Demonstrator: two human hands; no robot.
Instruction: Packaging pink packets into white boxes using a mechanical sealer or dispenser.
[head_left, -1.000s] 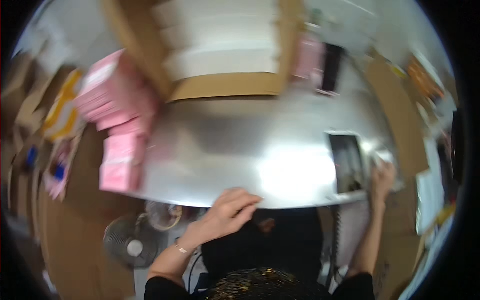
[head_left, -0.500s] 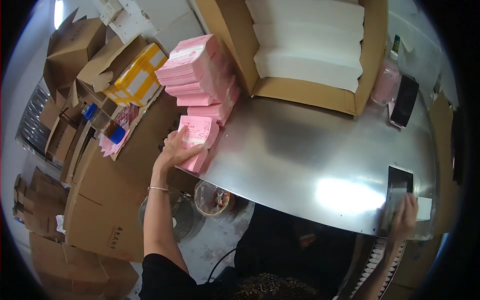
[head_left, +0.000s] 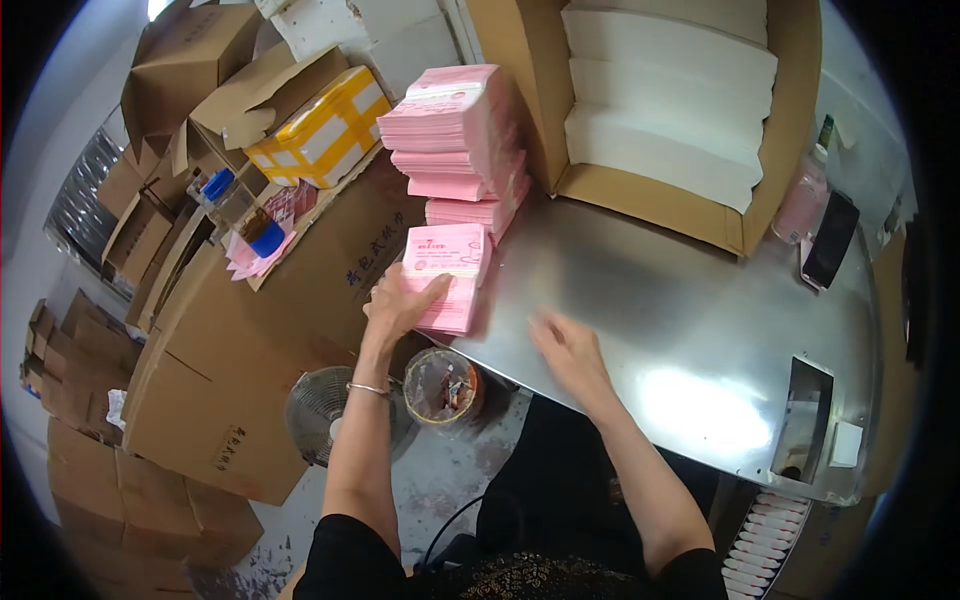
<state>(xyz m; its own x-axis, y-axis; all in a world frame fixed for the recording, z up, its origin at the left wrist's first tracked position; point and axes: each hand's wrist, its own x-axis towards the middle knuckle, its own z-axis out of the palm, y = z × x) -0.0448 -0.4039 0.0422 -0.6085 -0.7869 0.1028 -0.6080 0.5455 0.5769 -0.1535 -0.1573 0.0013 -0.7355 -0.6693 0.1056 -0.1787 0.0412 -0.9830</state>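
Observation:
At the table's left front corner, my left hand (head_left: 400,305) holds a short stack of pink printed paper packets (head_left: 448,250). The thumb lies across its top and the fingers wrap its left side. My right hand (head_left: 568,350) is over the metal tabletop, right of that stack and apart from it. Its fingers look partly bent but are smeared by motion, so I cannot make out whether anything is in them. Directly behind the held stack rises a taller pile of the same pink packets (head_left: 445,130).
An open carton (head_left: 650,205) with white lining stands at the back of the metal table (head_left: 620,280). Farther right are a bottle of pink liquid (head_left: 800,205), a phone (head_left: 832,240) and a rectangular slot (head_left: 803,410). A fan (head_left: 325,415) and a waste bin (head_left: 440,390) stand below.
My right hand has moved left from the slot at the table's right end to near the pink stack. My left hand stays on the stack. The whole view has shifted slightly.

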